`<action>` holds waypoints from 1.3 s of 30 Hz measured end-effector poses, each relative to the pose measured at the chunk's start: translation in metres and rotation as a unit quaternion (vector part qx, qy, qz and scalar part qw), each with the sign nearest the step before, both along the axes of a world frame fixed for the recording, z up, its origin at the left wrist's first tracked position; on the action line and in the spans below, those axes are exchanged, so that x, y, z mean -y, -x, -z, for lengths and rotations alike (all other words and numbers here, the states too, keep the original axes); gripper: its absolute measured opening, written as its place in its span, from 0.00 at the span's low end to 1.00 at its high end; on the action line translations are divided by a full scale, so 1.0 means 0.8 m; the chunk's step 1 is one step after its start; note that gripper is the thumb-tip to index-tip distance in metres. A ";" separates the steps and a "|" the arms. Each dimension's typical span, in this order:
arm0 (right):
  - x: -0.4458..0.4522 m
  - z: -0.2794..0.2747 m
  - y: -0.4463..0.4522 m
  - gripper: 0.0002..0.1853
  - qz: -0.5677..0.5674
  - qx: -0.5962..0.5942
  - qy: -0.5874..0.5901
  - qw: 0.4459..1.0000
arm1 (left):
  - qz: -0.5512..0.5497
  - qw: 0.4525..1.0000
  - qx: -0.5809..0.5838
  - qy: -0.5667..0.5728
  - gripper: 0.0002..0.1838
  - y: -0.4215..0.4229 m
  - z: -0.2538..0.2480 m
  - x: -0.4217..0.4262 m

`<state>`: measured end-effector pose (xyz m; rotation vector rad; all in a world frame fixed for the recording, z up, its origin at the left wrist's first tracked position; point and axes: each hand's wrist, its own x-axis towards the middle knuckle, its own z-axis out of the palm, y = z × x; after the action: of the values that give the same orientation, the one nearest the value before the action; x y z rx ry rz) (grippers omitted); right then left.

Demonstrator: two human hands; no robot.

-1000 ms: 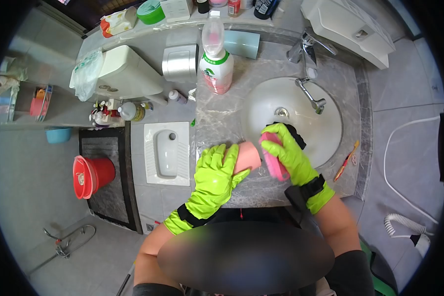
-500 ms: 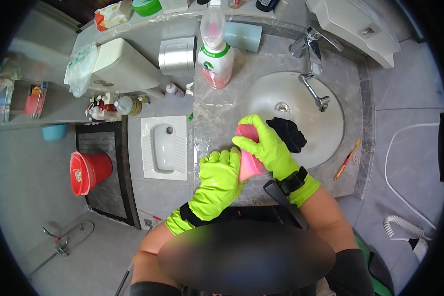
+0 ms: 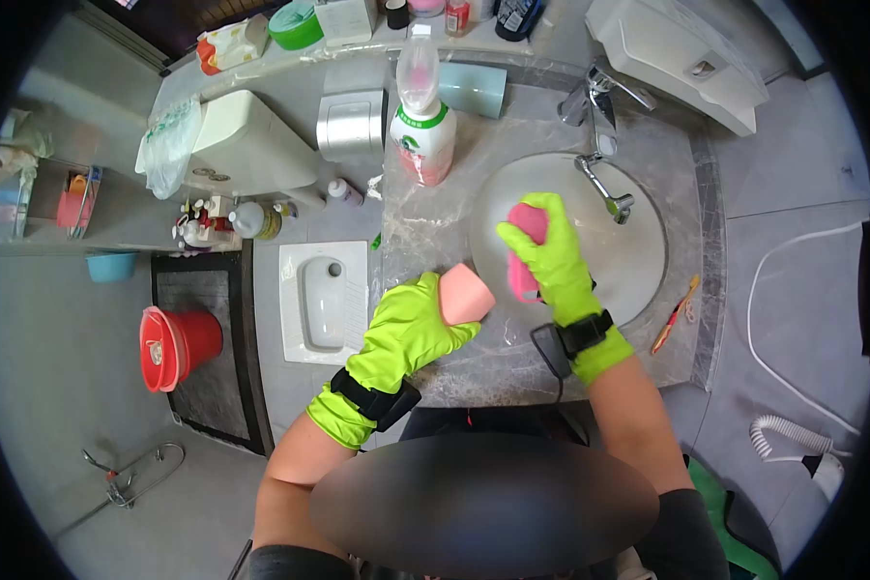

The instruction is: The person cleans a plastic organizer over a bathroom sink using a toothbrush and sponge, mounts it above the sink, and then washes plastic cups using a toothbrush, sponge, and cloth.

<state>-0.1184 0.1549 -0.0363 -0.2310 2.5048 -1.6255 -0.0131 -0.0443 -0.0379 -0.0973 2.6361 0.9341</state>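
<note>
Both my hands wear bright yellow-green rubber gloves. My left hand (image 3: 411,324) is closed around a light pink cup (image 3: 466,295), tilted on its side over the counter, left of the basin. Over the left part of the white washbasin (image 3: 638,256), my right hand (image 3: 556,261) grips a bright pink sponge-like pad (image 3: 527,275); fingers cover part of it, so its exact kind is unclear. Small dark bits show beside that hand; the black cloth seen earlier is mostly hidden behind it. The two hands are apart.
A chrome faucet (image 3: 604,116) reaches over the basin. A large pump bottle (image 3: 423,145) stands on the grey marble counter (image 3: 445,217) at the back left. A toothbrush (image 3: 675,319) lies near the right edge. Leftward on the floor are a squat toilet (image 3: 300,338) and red bucket (image 3: 198,333).
My right hand has moved away from the cup, up and right over the basin, with the pink pad. My left hand has shifted slightly and turned the cup.
</note>
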 end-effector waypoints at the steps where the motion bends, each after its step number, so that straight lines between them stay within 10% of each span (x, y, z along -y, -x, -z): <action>1: -0.004 -0.005 -0.002 0.25 0.016 0.063 0.071 0.995 | -0.003 1.000 0.003 -0.009 0.38 0.001 -0.002 0.001; 3: 0.002 -0.018 -0.029 0.24 -0.097 -0.048 0.033 0.994 | -0.003 1.000 -0.001 -0.022 0.38 0.002 -0.008 0.000; 6: 0.017 -0.006 -0.027 0.26 -0.145 0.097 0.044 0.984 | 0.011 1.000 0.014 -0.026 0.37 0.002 -0.015 -0.002; 9: -0.018 0.040 0.013 0.22 -0.120 -0.035 -0.197 0.972 | 0.010 0.997 0.066 -0.035 0.36 0.013 -0.014 0.002; 11: -0.020 0.039 0.008 0.21 0.013 0.042 0.053 0.998 | -0.002 0.997 0.060 -0.057 0.35 0.011 -0.013 0.001; 15: 0.018 -0.001 -0.039 0.27 -0.174 -0.037 0.002 0.984 | -0.009 0.996 0.053 -0.076 0.36 0.012 -0.012 0.001; 17: 0.021 0.004 -0.019 0.28 -0.114 0.136 0.077 0.981 | -0.014 0.995 0.079 -0.059 0.38 0.009 -0.024 -0.002; 19: 0.007 0.047 0.018 0.28 -0.137 0.019 -0.217 0.966 | 0.065 0.997 -0.033 0.020 0.39 -0.014 -0.013 -0.016; 23: -0.025 0.031 -0.004 0.23 -0.026 0.071 0.049 0.996 | 0.021 0.967 -0.236 -0.098 0.43 -0.042 0.012 -0.014; 31: -0.032 -0.102 -0.038 0.26 -0.094 0.185 0.159 0.965 | -0.152 0.892 0.029 -0.425 0.37 -0.032 0.016 -0.028; 33: -0.007 -0.093 -0.056 0.24 -0.253 -0.155 -0.013 0.955 | -0.110 0.914 0.031 -0.391 0.34 -0.006 -0.003 -0.035; 39: -0.071 -0.004 -0.028 0.23 -0.193 -0.084 -0.121 0.970 | 0.068 0.932 -0.310 -0.177 0.39 0.006 -0.052 -0.041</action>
<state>-0.0957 0.2117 -0.0328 -0.7974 2.5394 -1.1828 -0.0179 -0.0114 0.0038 0.5475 2.8961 1.5773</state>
